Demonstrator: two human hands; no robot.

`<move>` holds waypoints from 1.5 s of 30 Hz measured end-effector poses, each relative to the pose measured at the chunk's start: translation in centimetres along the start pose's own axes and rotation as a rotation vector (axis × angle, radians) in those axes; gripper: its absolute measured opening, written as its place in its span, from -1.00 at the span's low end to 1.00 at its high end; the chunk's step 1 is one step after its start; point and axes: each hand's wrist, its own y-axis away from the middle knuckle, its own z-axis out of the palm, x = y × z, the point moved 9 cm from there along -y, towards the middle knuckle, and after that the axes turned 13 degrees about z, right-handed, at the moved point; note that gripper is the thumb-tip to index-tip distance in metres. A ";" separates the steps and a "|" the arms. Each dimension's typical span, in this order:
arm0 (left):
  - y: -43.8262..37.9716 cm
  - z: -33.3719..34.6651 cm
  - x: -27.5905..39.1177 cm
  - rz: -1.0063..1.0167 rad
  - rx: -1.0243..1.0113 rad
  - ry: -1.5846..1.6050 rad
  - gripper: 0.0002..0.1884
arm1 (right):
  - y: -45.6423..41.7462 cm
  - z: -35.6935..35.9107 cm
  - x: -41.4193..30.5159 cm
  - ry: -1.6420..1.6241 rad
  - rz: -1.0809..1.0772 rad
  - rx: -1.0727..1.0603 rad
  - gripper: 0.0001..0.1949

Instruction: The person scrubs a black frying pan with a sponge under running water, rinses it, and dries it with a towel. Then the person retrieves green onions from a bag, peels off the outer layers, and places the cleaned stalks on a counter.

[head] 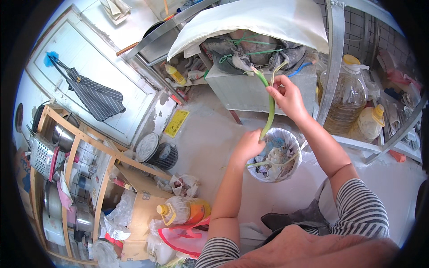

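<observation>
A long green onion stalk (270,107) runs between my two hands above a lined waste bin. My left hand (249,145) is closed around its lower green end, just over the bin's left rim. Near the upper, root end, my right hand (285,95) pinches a thin yellowish leaf strip (279,68) beside the stalk. The waste bin (299,164) has a white plastic liner and holds crumpled rubbish. Pale green leaf strips (268,163) lie across the top of it.
A grey metal box (261,90) stands beyond the bin, bundled dark cloth on top. Large oil jugs (345,93) fill the metal rack at right. At left are a wooden shelf (117,155) with pots, a lidded bucket (147,147) and a yellow-capped oil bottle (187,210).
</observation>
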 end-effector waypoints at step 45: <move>1.3 -5.3 4.2 0.199 0.224 1.149 -0.70 | 5.4 8.1 1.6 -0.882 0.439 -0.664 -0.77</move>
